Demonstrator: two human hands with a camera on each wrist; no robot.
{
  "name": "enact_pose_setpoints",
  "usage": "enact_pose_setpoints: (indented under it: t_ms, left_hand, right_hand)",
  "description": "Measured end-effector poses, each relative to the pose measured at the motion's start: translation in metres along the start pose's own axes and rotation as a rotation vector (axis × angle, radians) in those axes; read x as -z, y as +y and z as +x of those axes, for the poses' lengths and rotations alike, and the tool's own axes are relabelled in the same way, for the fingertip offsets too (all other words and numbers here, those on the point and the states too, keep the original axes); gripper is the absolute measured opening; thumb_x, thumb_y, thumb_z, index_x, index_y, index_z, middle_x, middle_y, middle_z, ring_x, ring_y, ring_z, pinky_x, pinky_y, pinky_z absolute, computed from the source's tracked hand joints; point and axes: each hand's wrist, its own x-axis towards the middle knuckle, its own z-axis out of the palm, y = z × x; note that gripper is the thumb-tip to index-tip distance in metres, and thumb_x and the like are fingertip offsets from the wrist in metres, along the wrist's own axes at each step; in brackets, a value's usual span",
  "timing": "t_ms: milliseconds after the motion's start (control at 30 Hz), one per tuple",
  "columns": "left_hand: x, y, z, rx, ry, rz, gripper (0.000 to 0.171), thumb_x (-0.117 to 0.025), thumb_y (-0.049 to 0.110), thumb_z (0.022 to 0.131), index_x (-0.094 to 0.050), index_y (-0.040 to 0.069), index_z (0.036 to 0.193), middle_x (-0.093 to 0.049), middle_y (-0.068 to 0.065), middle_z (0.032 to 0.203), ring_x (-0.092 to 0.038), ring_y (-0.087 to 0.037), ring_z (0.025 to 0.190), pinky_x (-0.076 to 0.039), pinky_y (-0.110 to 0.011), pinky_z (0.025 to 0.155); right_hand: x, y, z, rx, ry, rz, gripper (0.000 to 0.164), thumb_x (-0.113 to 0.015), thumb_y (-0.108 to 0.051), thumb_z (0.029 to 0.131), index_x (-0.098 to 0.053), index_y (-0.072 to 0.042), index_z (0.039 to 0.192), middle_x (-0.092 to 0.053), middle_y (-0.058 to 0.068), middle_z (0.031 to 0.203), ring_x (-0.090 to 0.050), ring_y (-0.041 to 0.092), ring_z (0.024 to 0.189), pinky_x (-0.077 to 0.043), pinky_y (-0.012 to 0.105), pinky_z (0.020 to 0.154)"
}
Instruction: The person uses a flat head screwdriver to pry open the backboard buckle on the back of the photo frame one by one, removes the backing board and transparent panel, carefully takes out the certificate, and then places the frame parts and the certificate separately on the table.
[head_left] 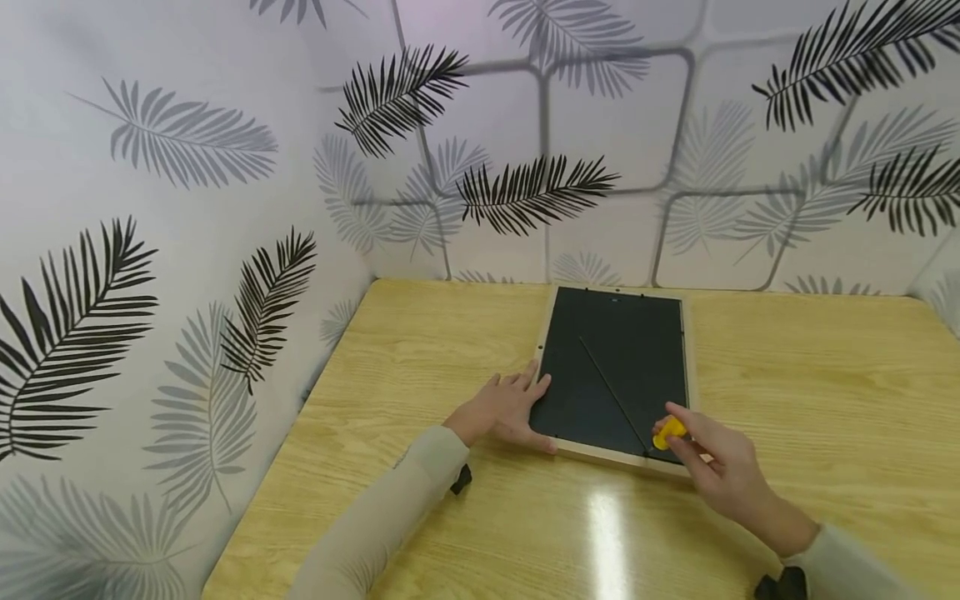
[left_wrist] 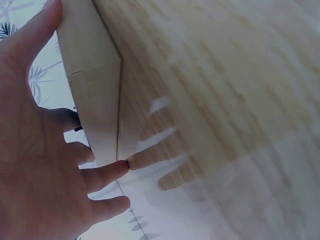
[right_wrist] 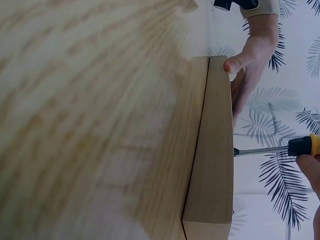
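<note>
A picture frame with a pale wooden rim (head_left: 592, 451) and a black backing (head_left: 622, 350) lies flat with its back up. Small dark tabs show along the rim, and a thin dark line runs diagonally across the backing. My right hand (head_left: 723, 467) grips a screwdriver (head_left: 670, 432) by its yellow and black handle. In the right wrist view, the metal shaft (right_wrist: 262, 150) reaches to the near edge of the frame, its tip at a dark tab. My left hand (head_left: 517, 412) spans the frame's near left corner, fingers spread and thumb (left_wrist: 42, 30) along the near side.
The frame lies on a light wood-grain table (head_left: 420, 350) with a glossy surface. Beyond the table and on the left stand white walls (head_left: 480, 108) with a feather pattern. A dark strap piece (head_left: 782, 583) shows near the right wrist.
</note>
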Motion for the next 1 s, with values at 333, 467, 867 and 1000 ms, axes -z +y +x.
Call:
enact_pose_setpoints:
  t_ms: [333,467,867,1000]
  left_hand:
    - [0.003,0.001,0.0,-0.022,0.003,-0.025,0.112,-0.053,0.079,0.073,-0.004,0.02,0.154,0.006,-0.007,0.158,-0.018,-0.03,0.141,-0.016,-0.05,0.111]
    - [0.002,0.003,0.0,-0.019,0.001,-0.019,0.112,-0.052,0.079,0.073,-0.004,0.019,0.154,0.007,-0.008,0.158,-0.019,-0.03,0.141,-0.017,-0.05,0.11]
    - [0.0,0.002,0.005,-0.003,0.006,0.012,0.112,-0.048,0.082,0.073,-0.002,0.019,0.154,0.009,-0.008,0.157,-0.019,-0.03,0.141,-0.016,-0.05,0.111]
    - [-0.002,0.003,0.004,0.0,0.005,0.01,0.112,-0.048,0.081,0.074,-0.001,0.018,0.154,0.009,-0.009,0.157,-0.019,-0.03,0.141,-0.016,-0.05,0.111]
  right_hand:
    - [0.012,0.017,0.006,-0.363,-0.012,0.087,0.05,-0.054,0.014,0.089,-0.041,0.01,0.137,-0.064,0.02,0.092,-0.065,-0.001,0.081,-0.052,0.019,0.06]
    - [0.016,0.026,0.015,-0.549,-0.09,0.1,0.054,-0.049,0.015,0.092,-0.036,0.004,0.143,-0.061,0.024,0.094,-0.066,0.001,0.077,-0.053,0.023,0.058]
    - [0.023,0.023,0.001,-0.419,-0.047,0.199,0.059,-0.048,0.02,0.089,-0.034,0.004,0.144,-0.065,0.006,0.099,-0.067,0.004,0.085,-0.053,0.024,0.061]
    - [0.03,0.034,0.001,-0.596,-0.051,0.247,0.057,-0.044,0.01,0.096,-0.028,-0.004,0.149,-0.064,0.0,0.1,-0.068,0.008,0.081,-0.054,0.027,0.062]
